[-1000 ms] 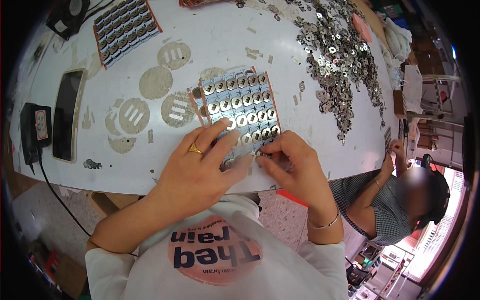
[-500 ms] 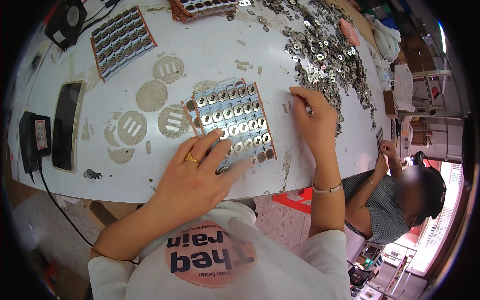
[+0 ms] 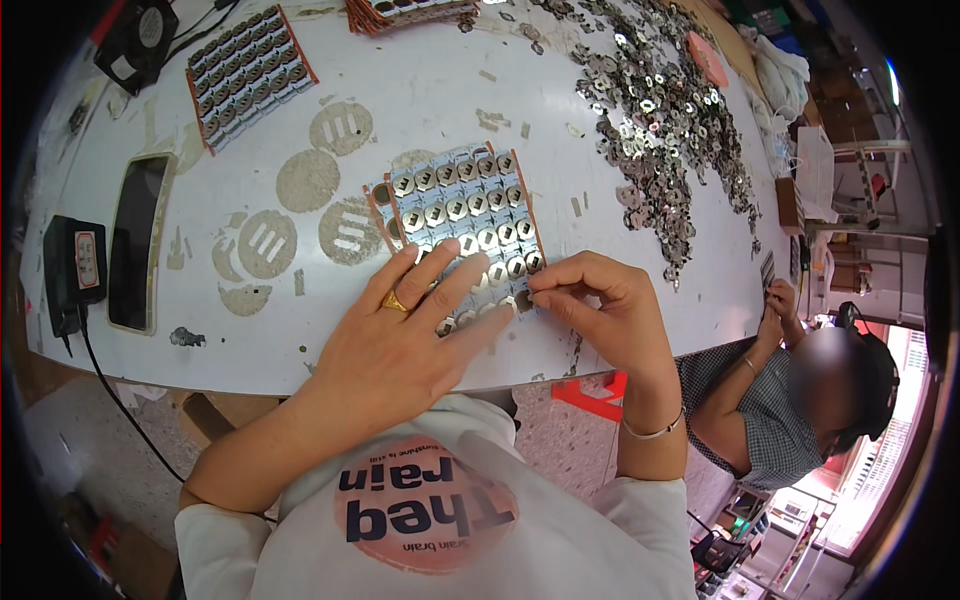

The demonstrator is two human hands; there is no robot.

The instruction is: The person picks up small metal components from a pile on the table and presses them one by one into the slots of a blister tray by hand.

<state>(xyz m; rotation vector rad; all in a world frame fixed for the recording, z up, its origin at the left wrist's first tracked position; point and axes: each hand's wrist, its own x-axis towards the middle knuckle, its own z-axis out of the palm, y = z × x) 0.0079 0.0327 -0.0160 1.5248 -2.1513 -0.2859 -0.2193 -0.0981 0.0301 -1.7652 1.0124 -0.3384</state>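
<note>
A light-blue circuit-board panel (image 3: pixel 480 177) with orange-brown side edges lies in front of me. Rows of round places on it bear shiny metal pieces with cut-outs. Under its left side shows the edge of another panel. My left hand (image 3: pixel 390 330), with a gold ring, lies across the panel's lower left, fingers spread. At the lower right corner my right hand (image 3: pixel 608 305) has thumb and forefinger pinched together beside a dark round place. Whatever sits in that pinch is too small to make out.
A heap of loose metal pieces (image 3: pixel 650 130) spreads over the far right, with a pink object (image 3: pixel 707 60) beside it. Another filled panel (image 3: pixel 250 75), a panel stack (image 3: pixel 415 12), a phone (image 3: pixel 140 240) and a black adapter (image 3: pixel 75 265) lie around. A co-worker (image 3: pixel 725 400) sits at right.
My right hand has come from beside the metal heap, down and left to the panel's lower right corner. The left hand stays on the panel, its fingers slightly shifted.
</note>
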